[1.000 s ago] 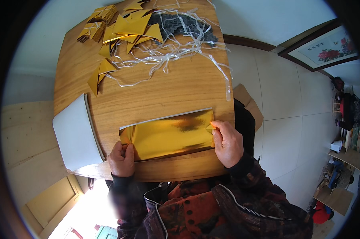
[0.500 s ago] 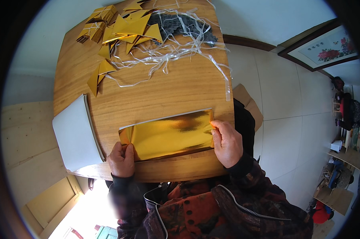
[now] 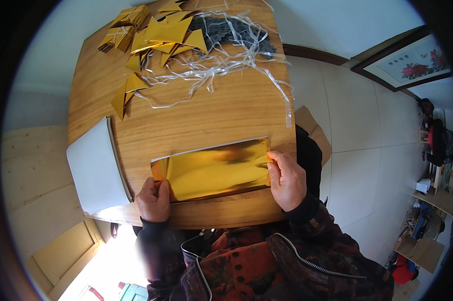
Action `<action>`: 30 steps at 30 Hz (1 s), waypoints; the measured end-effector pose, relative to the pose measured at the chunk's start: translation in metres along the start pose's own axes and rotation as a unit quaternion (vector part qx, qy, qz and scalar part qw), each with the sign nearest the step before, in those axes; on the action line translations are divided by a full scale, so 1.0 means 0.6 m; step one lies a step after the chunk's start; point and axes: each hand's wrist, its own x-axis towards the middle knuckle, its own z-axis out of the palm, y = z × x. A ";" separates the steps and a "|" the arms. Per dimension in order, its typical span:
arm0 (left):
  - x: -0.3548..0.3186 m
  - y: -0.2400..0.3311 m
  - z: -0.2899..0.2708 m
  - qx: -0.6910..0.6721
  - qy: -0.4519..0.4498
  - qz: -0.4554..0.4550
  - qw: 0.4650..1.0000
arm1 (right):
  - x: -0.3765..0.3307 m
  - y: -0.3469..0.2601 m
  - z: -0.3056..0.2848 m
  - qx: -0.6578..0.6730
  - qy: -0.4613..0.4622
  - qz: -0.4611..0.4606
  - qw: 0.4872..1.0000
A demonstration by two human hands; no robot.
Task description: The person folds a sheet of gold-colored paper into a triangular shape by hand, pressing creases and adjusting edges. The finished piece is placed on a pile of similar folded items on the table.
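**Gold foil sheet held flat at near table edge**

Gold foil sheet point(image 3: 214, 170) is laid on the wooden table point(image 3: 196, 118) near its front edge. Its left corner is pinched by the left hand point(image 3: 154, 200), and its right edge is pinched by the right hand point(image 3: 286, 180), so the sheet is kept taut and square. Folded gold pieces point(image 3: 156, 32) and white plastic strips point(image 3: 221, 65) are kept at the far end; a white sheet stack point(image 3: 93, 165) lies to the left.

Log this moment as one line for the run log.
left hand: pinching gold foil sheet corner | right hand: pinching opposite edge | sheet: flat on wooden table
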 end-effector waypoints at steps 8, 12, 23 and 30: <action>0.001 0.001 0.000 0.033 0.009 0.013 0.999 | 0.001 -0.001 0.001 -0.011 0.002 -0.001 1.000; -0.002 0.006 0.001 0.026 0.006 0.004 1.000 | 0.001 -0.001 0.001 -0.013 0.001 0.003 1.000; 0.000 0.006 0.003 0.032 0.012 0.004 0.999 | 0.002 -0.001 0.001 -0.026 -0.002 -0.002 1.000; 0.003 -0.004 0.001 0.053 -0.001 0.026 0.998 | 0.002 0.001 0.003 -0.037 0.004 -0.014 0.999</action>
